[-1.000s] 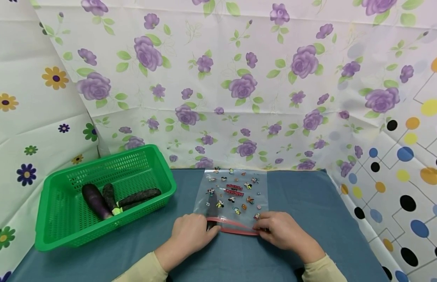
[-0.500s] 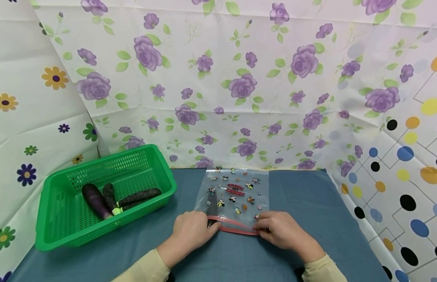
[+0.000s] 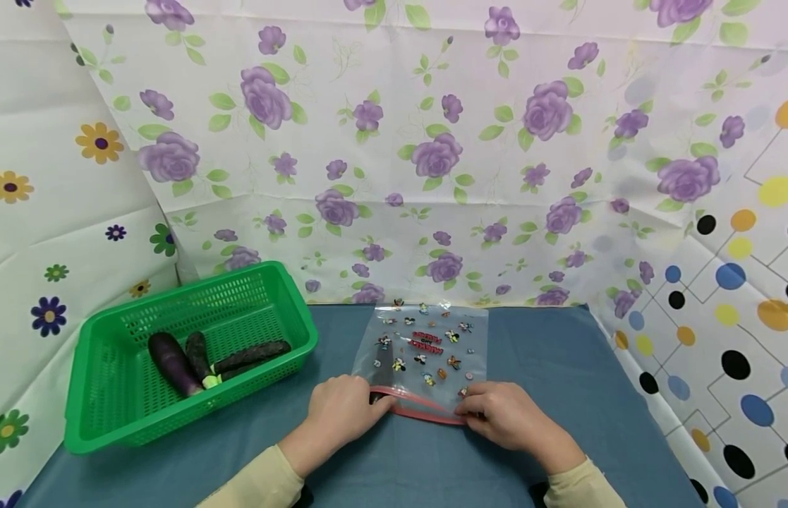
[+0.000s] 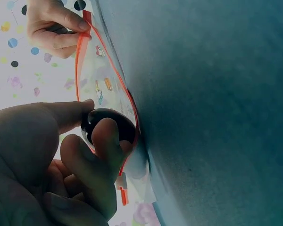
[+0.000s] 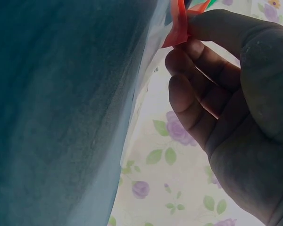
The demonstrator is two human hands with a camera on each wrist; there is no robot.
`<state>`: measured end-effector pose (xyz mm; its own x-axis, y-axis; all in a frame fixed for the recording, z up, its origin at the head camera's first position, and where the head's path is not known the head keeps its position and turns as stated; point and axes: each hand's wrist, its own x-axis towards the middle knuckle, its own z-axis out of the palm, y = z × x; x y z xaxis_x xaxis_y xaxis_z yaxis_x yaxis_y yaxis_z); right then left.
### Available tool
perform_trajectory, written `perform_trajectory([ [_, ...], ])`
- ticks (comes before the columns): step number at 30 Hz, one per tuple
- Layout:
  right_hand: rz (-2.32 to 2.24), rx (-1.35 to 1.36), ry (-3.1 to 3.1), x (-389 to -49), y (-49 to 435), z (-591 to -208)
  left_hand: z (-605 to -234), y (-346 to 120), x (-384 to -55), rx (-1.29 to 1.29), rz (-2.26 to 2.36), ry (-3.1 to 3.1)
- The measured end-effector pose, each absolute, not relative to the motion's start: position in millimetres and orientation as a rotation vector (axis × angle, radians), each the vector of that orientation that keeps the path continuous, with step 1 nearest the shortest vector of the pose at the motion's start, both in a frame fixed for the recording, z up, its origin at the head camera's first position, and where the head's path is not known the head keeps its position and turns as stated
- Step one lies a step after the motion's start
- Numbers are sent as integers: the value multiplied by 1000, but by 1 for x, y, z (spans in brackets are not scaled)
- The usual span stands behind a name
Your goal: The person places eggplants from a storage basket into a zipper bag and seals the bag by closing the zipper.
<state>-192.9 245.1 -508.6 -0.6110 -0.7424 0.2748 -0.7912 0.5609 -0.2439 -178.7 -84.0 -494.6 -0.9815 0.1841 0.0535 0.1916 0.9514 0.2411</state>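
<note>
A clear zip bag with cartoon prints and a red zip edge lies flat on the blue cloth, its mouth parted toward me. Inside its left side runs a long dark eggplant. My left hand is at the left corner of the mouth. In the left wrist view, thumb and fingers hold the eggplant's shiny rounded end, just within the red rim. At the right corner, my right hand pinches the red zip edge between thumb and index finger, the other fingers loosely curled below.
On the left stands a green plastic basket. In it lie another eggplant and several dark, bumpy cucumbers. Floral cloth hangs behind the table, with patterned sheets at both sides.
The bag's far end has shifted slightly to the right. My left hand has edged a little to the left with the eggplant's end. The right hand stays nearly still on the zip edge.
</note>
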Motion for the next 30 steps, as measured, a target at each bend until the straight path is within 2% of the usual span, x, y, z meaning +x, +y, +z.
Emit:
perform_trajectory([
  [30, 510, 1290, -2647, -194, 245, -509, -490, -84, -167, -408, -528, -3143],
])
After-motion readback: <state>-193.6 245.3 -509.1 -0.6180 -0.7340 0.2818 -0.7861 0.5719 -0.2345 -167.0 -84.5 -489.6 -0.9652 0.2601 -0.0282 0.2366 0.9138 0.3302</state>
